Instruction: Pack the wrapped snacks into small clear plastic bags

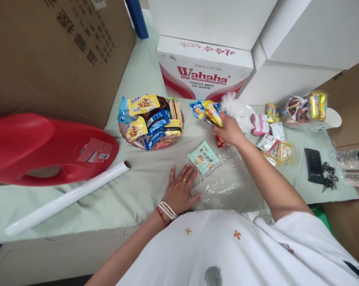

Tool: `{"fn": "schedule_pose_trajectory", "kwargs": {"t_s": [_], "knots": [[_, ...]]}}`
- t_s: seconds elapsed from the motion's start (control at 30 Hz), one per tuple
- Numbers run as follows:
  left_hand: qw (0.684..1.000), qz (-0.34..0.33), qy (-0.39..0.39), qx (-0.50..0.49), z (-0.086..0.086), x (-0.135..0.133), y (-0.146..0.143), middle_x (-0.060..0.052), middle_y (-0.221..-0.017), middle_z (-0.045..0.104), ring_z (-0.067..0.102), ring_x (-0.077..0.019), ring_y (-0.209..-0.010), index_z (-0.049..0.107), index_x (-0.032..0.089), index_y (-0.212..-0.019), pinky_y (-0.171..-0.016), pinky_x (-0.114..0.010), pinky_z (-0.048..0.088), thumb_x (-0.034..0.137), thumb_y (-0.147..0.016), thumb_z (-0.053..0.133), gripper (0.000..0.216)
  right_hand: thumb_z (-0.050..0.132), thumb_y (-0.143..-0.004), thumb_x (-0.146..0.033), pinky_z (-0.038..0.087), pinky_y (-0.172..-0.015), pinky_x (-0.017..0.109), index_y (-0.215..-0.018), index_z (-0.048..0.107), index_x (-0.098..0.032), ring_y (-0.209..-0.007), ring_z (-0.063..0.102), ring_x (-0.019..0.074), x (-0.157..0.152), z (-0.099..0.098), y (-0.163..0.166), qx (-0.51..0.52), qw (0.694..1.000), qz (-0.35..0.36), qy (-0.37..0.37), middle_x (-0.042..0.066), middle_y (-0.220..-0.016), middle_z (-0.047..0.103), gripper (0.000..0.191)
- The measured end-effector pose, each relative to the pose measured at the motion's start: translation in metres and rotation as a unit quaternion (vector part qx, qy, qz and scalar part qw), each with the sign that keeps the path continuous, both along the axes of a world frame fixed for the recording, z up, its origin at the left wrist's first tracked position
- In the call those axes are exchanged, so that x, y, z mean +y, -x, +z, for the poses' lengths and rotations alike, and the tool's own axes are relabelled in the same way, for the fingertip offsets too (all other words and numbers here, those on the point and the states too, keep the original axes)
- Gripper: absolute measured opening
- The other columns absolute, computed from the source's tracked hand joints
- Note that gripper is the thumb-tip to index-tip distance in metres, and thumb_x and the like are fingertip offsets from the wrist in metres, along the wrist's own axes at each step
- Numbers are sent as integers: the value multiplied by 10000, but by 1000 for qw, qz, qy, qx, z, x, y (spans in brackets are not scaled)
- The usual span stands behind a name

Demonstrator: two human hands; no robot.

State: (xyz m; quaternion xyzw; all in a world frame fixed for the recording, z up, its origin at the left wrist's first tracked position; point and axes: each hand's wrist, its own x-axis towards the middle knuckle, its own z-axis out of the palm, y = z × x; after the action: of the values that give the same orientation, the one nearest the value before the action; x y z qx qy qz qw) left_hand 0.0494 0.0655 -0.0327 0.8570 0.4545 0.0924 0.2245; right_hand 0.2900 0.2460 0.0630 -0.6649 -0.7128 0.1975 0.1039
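Observation:
My right hand [229, 129] is closed on a yellow snack packet [212, 113], slightly blurred, above the table. Below it a red packet [220, 140] shows in part, and a blue packet [197, 108] lies just beyond. Fingers spread, my left hand [181, 190] rests flat on the cloth. Its fingertips are near a pale green snack packet [203, 157], which lies at the edge of a clear plastic bag [227, 186]. To the left, a round basket [131, 140] carries yellow and blue snack packets [157, 123] and several thin sticks [175, 109].
A Wahaha water carton [206, 75] stands at the back. More snack packets [268, 143] lie at right, near a black phone [314, 165] and keys [330, 176]. On the left are a red plastic jug [54, 139], a white tube [72, 196] and a large brown box [54, 71].

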Motion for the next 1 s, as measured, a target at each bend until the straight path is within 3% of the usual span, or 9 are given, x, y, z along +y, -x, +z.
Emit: {"fn": "schedule_pose_trajectory", "kwargs": {"t_s": [0.1,0.2,0.3,0.4,0.53,0.67,0.77,0.9,1.0], "knots": [[1000,-14,-2,3,-1,0,1,-191,-1658,373,317,-399,-1549,321,179,-1625,-1263,-684,-58,649,-854,647,961,641,-829,-298,506,-885,346,-1191,667,-199,-966,655,266,-73,16,-34,120,988,71,65,47,-1092,729,377],[1000,-27,-1,12,-2,0,2,-209,-1671,334,301,-409,-1554,279,158,-1639,-1253,-685,-97,661,-824,668,1033,646,-778,-218,499,-900,322,-1188,702,-258,-1019,668,255,-136,3,-48,177,960,143,161,30,-1144,732,415],[999,-31,4,29,-3,-3,4,-218,-1687,284,278,-403,-1564,259,147,-1642,-1244,-670,-142,686,-799,676,1085,658,-733,-163,486,-913,352,-1183,714,-231,-1096,646,304,-171,-24,-65,72,985,61,146,96,-1172,729,459],[998,-31,3,54,-4,-7,6,-221,-1696,257,263,-410,-1568,261,159,-1642,-1235,-681,-146,712,-788,665,1095,617,-785,-176,472,-941,378,-1272,660,-195,-1121,624,313,-182,-38,-84,30,995,2,96,132,-1215,704,489],[996,-16,0,86,-3,-11,4,-226,-1694,259,263,-419,-1566,275,163,-1639,-1239,-695,-104,720,-781,666,1094,597,-817,-164,457,-963,383,-1341,593,-178,-1111,584,287,-184,-34,-75,71,991,105,49,121,-1230,673,524],[994,2,-4,105,1,-13,0,-224,-1696,254,266,-428,-1563,251,170,-1646,-1236,-716,-62,671,-770,705,1106,646,-846,-166,430,-969,448,-1355,596,-140,-1138,537,323,-179,-39,-37,-27,980,192,36,153,-1209,659,512],[994,12,-2,111,3,-15,-1,-218,-1696,261,266,-430,-1564,242,181,-1649,-1238,-719,-39,655,-759,719,1116,703,-872,-239,387,-1053,495,-1488,501,-149,-1249,487,340,-176,-49,-26,-44,970,240,24,165,-1342,615,655],[994,15,2,109,3,-17,0,-212,-1699,256,243,-426,-1573,238,181,-1650,-1236,-722,-42,655,-762,718,1115,776,-852,-495,303,-1167,532,-1533,457,-132,-1375,403,365,-174,-55,-26,-7,968,249,-1,181,-1475,540,835],[994,16,11,108,2,-16,0,-222,-1701,240,242,-430,-1572,228,156,-1649,-1223,-740,-62,646,-759,729,1133,756,-886,-463,342,-1142,544,-1492,511,-124,-1351,437,369,-175,-55,-23,-16,968,249,9,188,-1437,580,736]]}}
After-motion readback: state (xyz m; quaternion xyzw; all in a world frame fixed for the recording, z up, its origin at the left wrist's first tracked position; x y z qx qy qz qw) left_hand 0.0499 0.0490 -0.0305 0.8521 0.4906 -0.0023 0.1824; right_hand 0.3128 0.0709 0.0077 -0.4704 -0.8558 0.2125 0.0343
